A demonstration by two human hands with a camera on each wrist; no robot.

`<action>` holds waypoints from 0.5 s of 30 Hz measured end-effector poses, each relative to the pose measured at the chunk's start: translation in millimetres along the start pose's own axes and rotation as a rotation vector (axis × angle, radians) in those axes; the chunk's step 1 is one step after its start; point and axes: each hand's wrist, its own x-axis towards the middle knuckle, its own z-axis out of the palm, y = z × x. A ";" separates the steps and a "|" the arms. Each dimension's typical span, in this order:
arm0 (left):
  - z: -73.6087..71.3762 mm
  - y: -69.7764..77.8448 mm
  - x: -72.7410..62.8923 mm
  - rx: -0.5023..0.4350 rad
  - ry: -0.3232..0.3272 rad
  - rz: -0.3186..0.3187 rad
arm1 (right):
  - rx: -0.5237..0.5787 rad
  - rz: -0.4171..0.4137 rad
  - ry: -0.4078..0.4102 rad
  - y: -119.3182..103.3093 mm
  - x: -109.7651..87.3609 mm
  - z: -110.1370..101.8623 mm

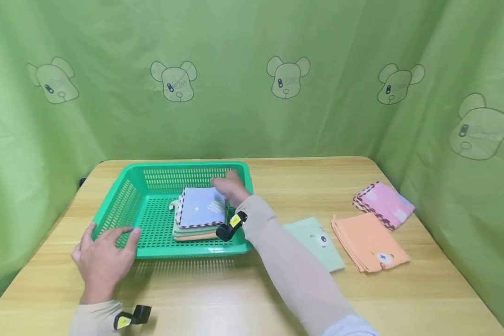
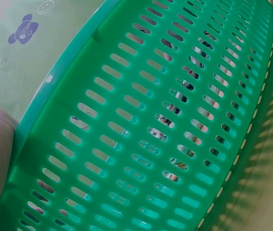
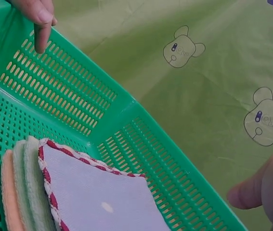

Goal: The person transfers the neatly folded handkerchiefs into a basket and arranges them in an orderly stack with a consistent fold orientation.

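A green plastic basket (image 1: 185,252) with slotted walls stands on the left of the table. At its front left corner my left hand (image 1: 107,254) grips the rim, one finger hanging inside the wall in the right wrist view. Inside, toward the right end, lies a stack of folded cloths. On top is a blue cloth (image 1: 203,207) with a braided dark-and-white edge; beneath show a green cloth (image 3: 30,178) and an orange cloth (image 3: 11,192). Beside the blue cloth, over the basket's right end, my right hand (image 1: 233,188) extends its thumb leftward. It holds nothing visible.
Right of the basket lie a folded green cloth (image 1: 317,242), partly behind my right forearm, an orange cloth (image 1: 371,242) and a pink cloth (image 1: 384,203). A green curtain (image 1: 235,126) with bear faces closes off the table's back and sides.
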 end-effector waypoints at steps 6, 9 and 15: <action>-0.6 0.6 1.2 0.000 0.002 0.005 | 0.051 -0.021 -0.020 -5.6 -4.0 -4.6; -0.7 0.5 1.2 -0.001 0.003 0.007 | 0.085 -0.030 -0.059 -5.6 -4.7 -9.4; 0.2 -0.7 0.4 -0.002 0.001 0.005 | 0.121 -0.026 -0.132 -4.7 -5.0 -20.7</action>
